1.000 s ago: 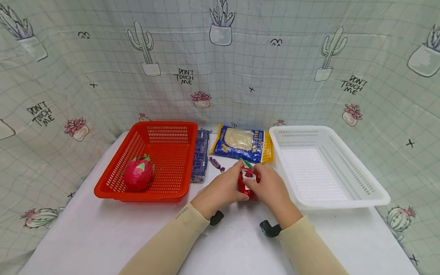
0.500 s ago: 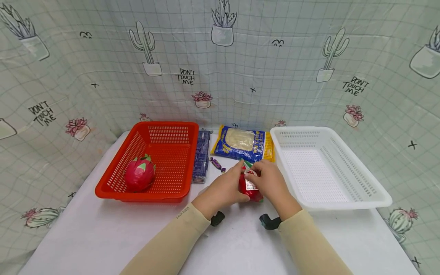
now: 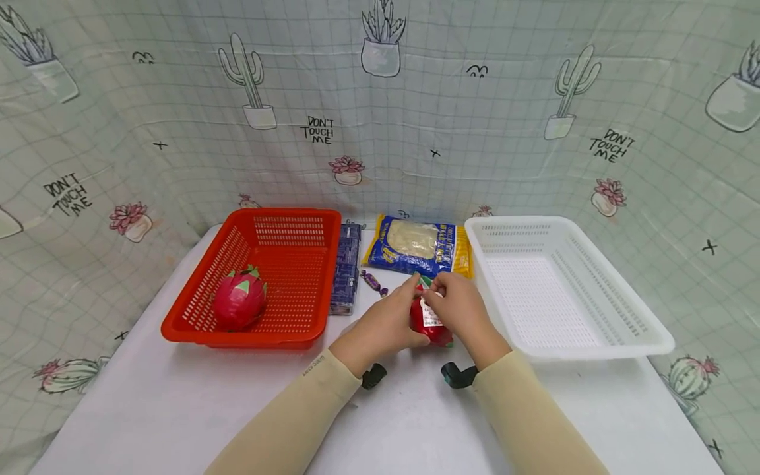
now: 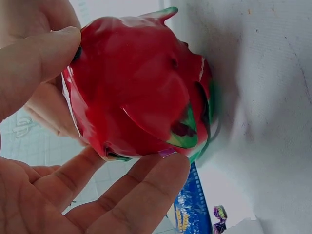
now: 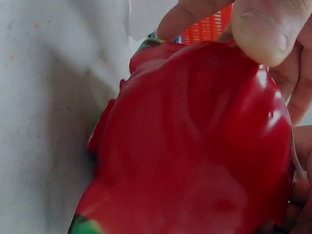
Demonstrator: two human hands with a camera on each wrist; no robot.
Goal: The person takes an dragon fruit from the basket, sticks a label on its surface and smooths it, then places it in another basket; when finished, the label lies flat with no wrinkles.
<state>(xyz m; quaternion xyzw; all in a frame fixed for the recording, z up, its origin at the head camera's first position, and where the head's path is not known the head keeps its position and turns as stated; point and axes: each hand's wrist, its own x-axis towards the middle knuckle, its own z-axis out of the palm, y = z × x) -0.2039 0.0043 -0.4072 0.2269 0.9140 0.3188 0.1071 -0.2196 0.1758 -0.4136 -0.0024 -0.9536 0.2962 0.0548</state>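
Note:
A red dragon fruit [image 3: 437, 333] with green-tipped scales rests on the white table in the middle. My left hand [image 3: 382, 326] grips it from the left; in the left wrist view the thumb [image 4: 44, 61] lies on one side and the fingers on the other. A white label [image 3: 430, 315] with print sits on top of the fruit. My right hand [image 3: 462, 305] pinches at the label's upper edge. In the right wrist view, red skin [image 5: 185, 146] fills most of the picture, and a thin white label edge shows beside the right fingers.
A red basket [image 3: 297, 336] with another dragon fruit [image 3: 239, 300] stands left. To the right is a white basket [image 3: 594, 353]. Behind the hands lie a blue-yellow food packet [image 3: 412, 241], a wrapped candy [image 3: 373, 282] and a dark blue flat pack [image 3: 346, 270].
My right hand has shifted slightly up and left, its fingers now at the label's upper edge. More of the label and fruit shows. The left hand keeps its grip.

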